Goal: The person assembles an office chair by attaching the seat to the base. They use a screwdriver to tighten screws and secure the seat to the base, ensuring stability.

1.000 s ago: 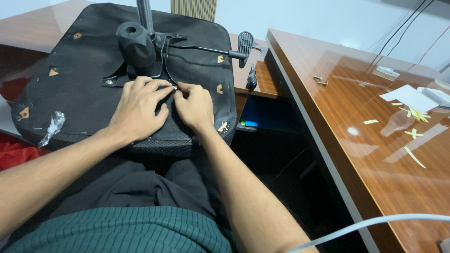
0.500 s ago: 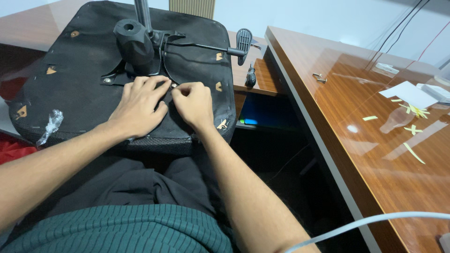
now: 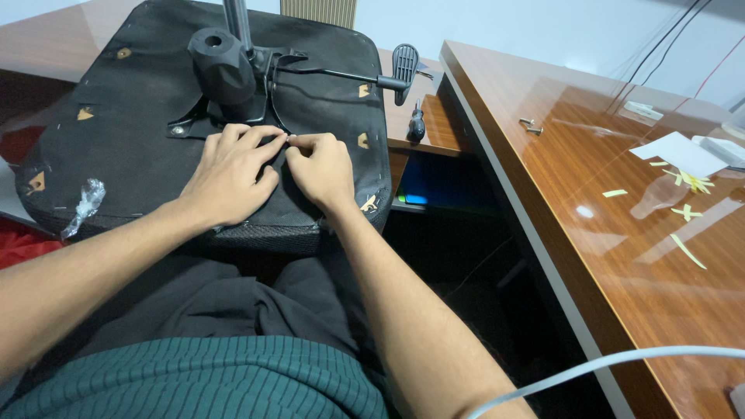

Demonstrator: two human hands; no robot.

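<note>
Pinching a small silver bolt (image 3: 289, 139) between fingertips, your right hand (image 3: 324, 169) rests curled on the underside of the upturned black chair seat (image 3: 132, 147), its fingers narrowed around the bolt's head. The bolt sits at the very tips of that hand, just off its upper left, and touches the fingertips of your left hand (image 3: 227, 172) as well. Your left hand lies flat and spread on the fabric, its fingers stretched toward the same spot, so the two hands meet over the bolt at the lower edge of the black metal mechanism plate (image 3: 264, 105).

Just above your hands, the plate carries a stubby black plastic knob (image 3: 221, 74) and a grey metal column (image 3: 237, 23) rising out of the top of the picture. A thin lever with a black paddle handle (image 3: 403, 66) runs from the plate out past the seat's right edge. The seat rests across your lap, its near edge against your dark trousers (image 3: 233, 302). A scrap of clear plastic wrap (image 3: 84, 203) clings near the seat's left corner.

Beyond the seat's right edge, a screwdriver (image 3: 417, 124) lies on a low wooden shelf. On the glossy wooden desk (image 3: 559, 194) to your right, two loose bolts (image 3: 530, 125) lie toward the far edge, well apart from your hands, with white paper (image 3: 679, 155) and yellow scraps (image 3: 687, 213) nearer its right side.
</note>
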